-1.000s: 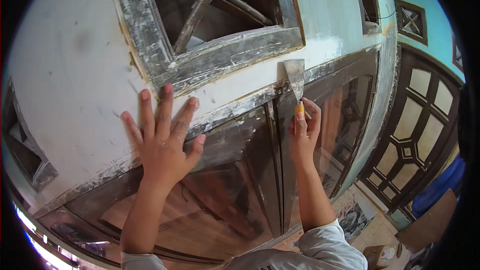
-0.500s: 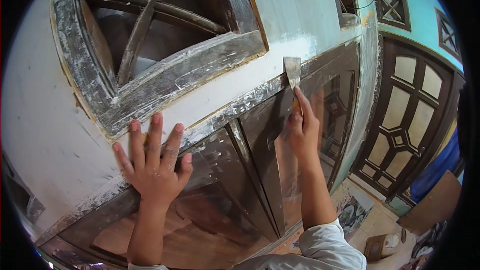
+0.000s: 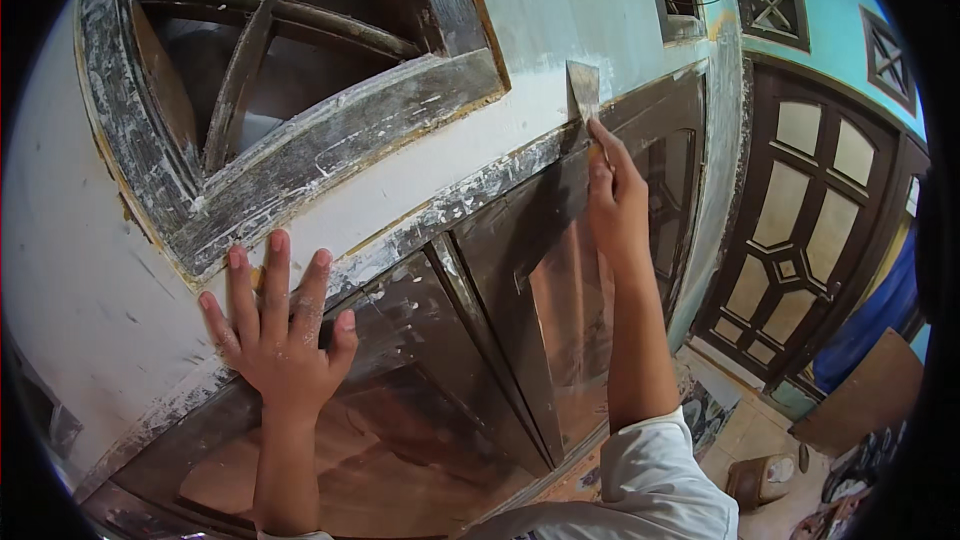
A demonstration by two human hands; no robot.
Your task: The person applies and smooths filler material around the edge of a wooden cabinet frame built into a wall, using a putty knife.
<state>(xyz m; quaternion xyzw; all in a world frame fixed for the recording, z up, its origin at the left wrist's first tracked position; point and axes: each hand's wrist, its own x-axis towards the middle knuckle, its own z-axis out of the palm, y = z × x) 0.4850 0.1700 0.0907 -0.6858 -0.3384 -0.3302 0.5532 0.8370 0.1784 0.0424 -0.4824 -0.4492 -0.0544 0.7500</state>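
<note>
My right hand point(image 3: 620, 198) is closed around the handle of a putty knife point(image 3: 583, 90). Its flat metal blade points up and lies over the wall, at the edge of a white plastered strip point(image 3: 430, 165) where the pale blue paint begins. Most of the handle is hidden in my fingers. My left hand point(image 3: 285, 340), dusted with white specks, is spread with fingers apart against the wall and the paint-spattered wooden frame point(image 3: 440, 205). It holds nothing. Above it is a worn wooden vent frame point(image 3: 350, 140) with crossed curved bars.
Below the strip are dark brown window panels point(image 3: 480, 300) with reflecting glass. At the right stands a brown door point(image 3: 800, 230) with pale panes, near a blue cloth point(image 3: 868, 310), a leaning board point(image 3: 860, 395) and a container point(image 3: 760, 483) on the tiled floor.
My right hand and the putty knife have moved up along the wall, toward the blue paint. My left hand stays spread on the wall while the view has shifted slightly.
</note>
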